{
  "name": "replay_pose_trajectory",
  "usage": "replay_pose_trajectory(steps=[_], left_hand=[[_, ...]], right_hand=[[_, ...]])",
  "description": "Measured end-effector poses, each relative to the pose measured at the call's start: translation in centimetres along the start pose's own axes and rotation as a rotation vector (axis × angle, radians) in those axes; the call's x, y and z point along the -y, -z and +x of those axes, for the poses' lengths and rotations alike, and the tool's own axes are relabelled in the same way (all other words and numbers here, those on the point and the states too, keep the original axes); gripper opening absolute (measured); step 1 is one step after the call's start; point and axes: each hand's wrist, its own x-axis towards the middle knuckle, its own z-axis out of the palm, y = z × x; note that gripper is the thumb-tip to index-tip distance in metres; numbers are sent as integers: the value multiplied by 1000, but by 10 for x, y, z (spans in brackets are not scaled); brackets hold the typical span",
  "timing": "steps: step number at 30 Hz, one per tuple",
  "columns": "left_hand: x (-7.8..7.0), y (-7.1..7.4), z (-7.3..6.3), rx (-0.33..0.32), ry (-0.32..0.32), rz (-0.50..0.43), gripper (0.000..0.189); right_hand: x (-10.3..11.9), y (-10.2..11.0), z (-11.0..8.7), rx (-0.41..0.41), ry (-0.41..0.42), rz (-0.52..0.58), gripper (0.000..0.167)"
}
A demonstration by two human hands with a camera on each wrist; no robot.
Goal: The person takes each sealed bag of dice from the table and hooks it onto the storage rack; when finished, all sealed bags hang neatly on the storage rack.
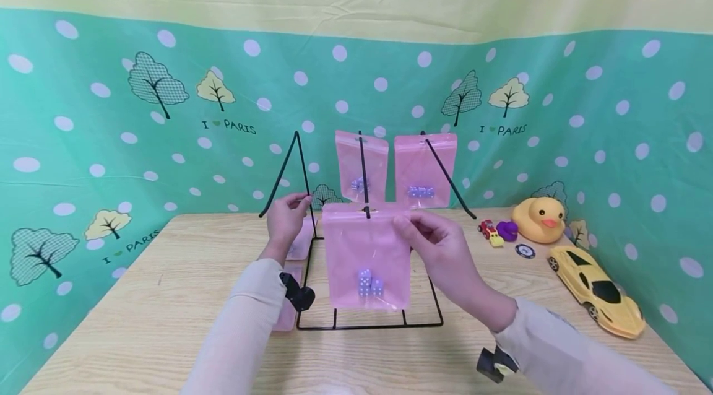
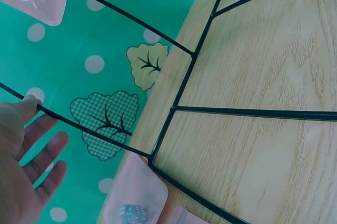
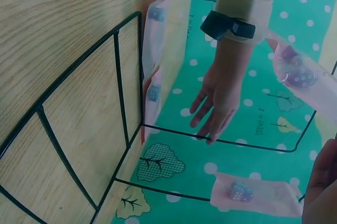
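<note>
The right hand (image 1: 445,252) pinches the upright pink zip bag (image 1: 346,252), top at the prong tip (image 1: 367,214); the left hand (image 1: 286,221) pinches the wire rack (image 1: 370,327).

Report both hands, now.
Left hand: pinching the black rack post.
Right hand: holding the front pink bag near its top edge.

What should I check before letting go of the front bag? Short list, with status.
1. Rack braced: ok, left hand pinches its left upright.
2. Front pink bag held: ok, right hand pinches its upper right corner.
3. Bag threaded on middle rod: ok, seemingly; the rod tip shows in front.
4. Bag slid well back: not ok, it sits at the tip.
5. Dice inside: ok, near the bottom.
6. Bag sealed: cannot tell.
</note>
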Motion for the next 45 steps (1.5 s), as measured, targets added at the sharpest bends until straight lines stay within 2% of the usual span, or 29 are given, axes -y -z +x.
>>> replay_pose_trajectory(steps=[5,18,27,38,45], left_hand=[[2,0,1,-3,13,2,31],[6,-2,3,-13,3,-4,30],[7,-1,3,-19,-4,3,30],[7,-1,3,-8,-1,1,30],[7,-1,3,-8,-3,-1,30]], right_hand=[[-5,-2,8,-1,-38,1,20],[-22,-6,39,-71,0,-25,19],[-31,-10,58,-122,-1,-42,25],[-41,-12,80,-180,50,-82,28],[-39,-14,91,-179,27,-104,30]])
